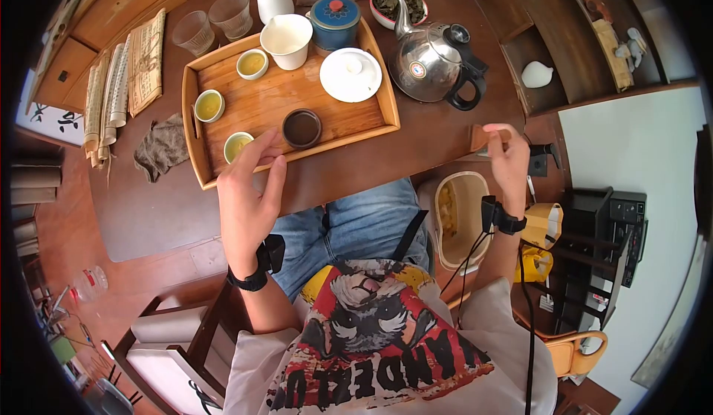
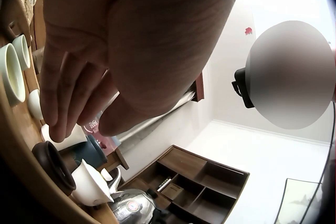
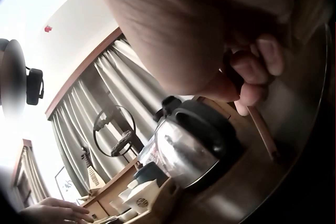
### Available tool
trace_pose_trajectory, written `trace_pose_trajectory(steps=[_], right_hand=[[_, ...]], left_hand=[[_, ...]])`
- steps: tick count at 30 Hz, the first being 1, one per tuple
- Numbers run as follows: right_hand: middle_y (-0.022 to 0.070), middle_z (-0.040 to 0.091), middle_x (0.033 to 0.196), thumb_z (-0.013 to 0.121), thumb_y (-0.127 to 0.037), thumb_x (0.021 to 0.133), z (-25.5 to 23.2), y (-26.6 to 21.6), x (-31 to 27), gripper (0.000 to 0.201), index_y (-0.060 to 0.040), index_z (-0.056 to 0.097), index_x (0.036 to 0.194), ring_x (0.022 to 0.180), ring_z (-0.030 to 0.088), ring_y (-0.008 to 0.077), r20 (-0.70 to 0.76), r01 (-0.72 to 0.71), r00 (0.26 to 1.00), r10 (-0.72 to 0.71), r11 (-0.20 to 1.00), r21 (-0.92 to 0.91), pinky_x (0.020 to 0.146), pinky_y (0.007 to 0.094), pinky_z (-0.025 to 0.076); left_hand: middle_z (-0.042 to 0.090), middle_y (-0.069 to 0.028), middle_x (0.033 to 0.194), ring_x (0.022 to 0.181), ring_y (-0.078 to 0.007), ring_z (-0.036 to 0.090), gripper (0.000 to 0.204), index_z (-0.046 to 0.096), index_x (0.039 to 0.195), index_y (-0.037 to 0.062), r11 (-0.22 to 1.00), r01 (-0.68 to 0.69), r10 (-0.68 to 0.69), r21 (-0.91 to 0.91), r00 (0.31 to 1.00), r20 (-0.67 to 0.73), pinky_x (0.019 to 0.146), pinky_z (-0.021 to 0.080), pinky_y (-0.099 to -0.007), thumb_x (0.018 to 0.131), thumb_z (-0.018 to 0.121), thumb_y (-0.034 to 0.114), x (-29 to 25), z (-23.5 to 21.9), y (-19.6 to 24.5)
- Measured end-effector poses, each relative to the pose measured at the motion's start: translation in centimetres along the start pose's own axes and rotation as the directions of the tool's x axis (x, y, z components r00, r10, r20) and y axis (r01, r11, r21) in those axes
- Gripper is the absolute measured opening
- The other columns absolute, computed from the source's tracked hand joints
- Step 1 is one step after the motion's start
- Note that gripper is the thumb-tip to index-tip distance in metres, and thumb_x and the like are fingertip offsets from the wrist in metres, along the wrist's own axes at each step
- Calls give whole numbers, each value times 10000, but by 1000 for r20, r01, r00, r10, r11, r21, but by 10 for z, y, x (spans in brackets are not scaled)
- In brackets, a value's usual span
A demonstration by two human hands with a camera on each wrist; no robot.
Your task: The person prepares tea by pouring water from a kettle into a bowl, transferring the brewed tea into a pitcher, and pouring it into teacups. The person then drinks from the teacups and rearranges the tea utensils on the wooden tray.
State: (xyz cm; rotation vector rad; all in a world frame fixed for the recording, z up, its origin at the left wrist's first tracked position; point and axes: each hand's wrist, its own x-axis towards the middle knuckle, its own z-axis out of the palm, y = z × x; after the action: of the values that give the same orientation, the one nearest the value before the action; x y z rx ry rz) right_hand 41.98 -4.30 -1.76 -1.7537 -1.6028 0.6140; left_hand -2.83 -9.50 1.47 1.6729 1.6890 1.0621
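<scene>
My left hand (image 1: 251, 192) is over the front edge of the wooden tray (image 1: 349, 137), fingers loosely extended and holding nothing. Its fingertips are between a small cup of yellow-green tea (image 1: 236, 146) and a dark brown cup (image 1: 302, 128). In the left wrist view the fingers (image 2: 68, 98) hang close above the dark cup (image 2: 54, 167); contact cannot be told. Over the table's right front edge, my right hand (image 1: 509, 164) pinches a flat brown piece (image 1: 479, 138), which appears as a thin brown strip (image 3: 262, 132) in the right wrist view.
On the tray stand two more tea cups (image 1: 252, 63), a white pitcher (image 1: 287, 40), a blue lidded jar (image 1: 335, 23) and a white lidded bowl (image 1: 350, 75). A steel kettle (image 1: 427, 66) stands right of it, a cloth (image 1: 162, 146) left. Below the table edge is a bin (image 1: 462, 248).
</scene>
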Motion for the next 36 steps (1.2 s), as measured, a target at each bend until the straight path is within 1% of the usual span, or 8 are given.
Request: trace_pose_trajectory(steps=[6,8,12,18,19,24,30,36], right_hand=[[-51,636,811,627,-155,1149,8,-20,-19,187,-71,770,1235,691,501,19,10,-128,991,131,942,311,617,210,374],[-55,647,833,617,-150,1152,26,-37,-26,198,-81,767,1263,718,514,7,40,-4,999,-12,931,365,634,193,374],[101,685,975,702,31,1033,42,-83,-30,260,-39,804,1262,848,666,194,194,380,893,-406,912,157,704,303,506],[87,606,970,710,133,962,54,-105,-46,396,-86,842,1263,820,625,213,260,488,819,-511,860,150,705,322,487],[85,617,988,731,144,865,51,-105,-46,541,-142,832,1313,822,653,246,267,524,801,-536,843,122,691,393,528],[63,622,980,752,126,850,32,-96,-56,557,-169,837,1315,781,648,223,210,573,799,-564,819,18,643,385,511],[42,615,969,783,99,808,-4,-85,-80,583,-226,854,1287,778,635,216,46,505,863,-503,861,-66,675,362,516],[66,601,1017,779,113,793,-26,-76,-103,586,-212,857,1274,887,632,217,56,498,866,-497,847,-187,733,356,532]], left_hand=[[816,-200,1126,1043,-295,811,357,731,1358,-50,998,-30,31,-58,999,9,948,616,-392,1007,724,15,2,17,2],[815,-201,1125,1031,-293,809,360,734,1358,-48,997,-29,31,-76,999,23,942,617,-385,1002,729,10,2,20,6],[795,-202,1121,981,-303,792,370,763,1331,-2,984,-90,106,-151,990,98,867,612,-374,961,755,-10,0,30,14],[795,-188,1104,967,-276,795,399,754,1362,-10,970,-97,146,-221,964,220,903,614,-370,966,724,-50,-3,52,34],[782,-194,1109,940,-302,781,450,737,1419,27,961,-118,179,-251,955,237,893,610,-384,976,713,-49,-3,56,35],[773,-181,1146,915,-316,767,573,679,1536,110,920,-185,285,-346,920,268,861,612,-418,986,697,-48,2,81,57],[766,-185,1137,934,-334,768,593,656,1552,89,945,-270,318,-183,888,331,851,619,-433,978,690,-58,7,113,62],[765,-172,1127,918,-373,749,579,667,1528,73,846,-207,409,-491,843,350,858,620,-430,967,685,-70,7,133,89]])
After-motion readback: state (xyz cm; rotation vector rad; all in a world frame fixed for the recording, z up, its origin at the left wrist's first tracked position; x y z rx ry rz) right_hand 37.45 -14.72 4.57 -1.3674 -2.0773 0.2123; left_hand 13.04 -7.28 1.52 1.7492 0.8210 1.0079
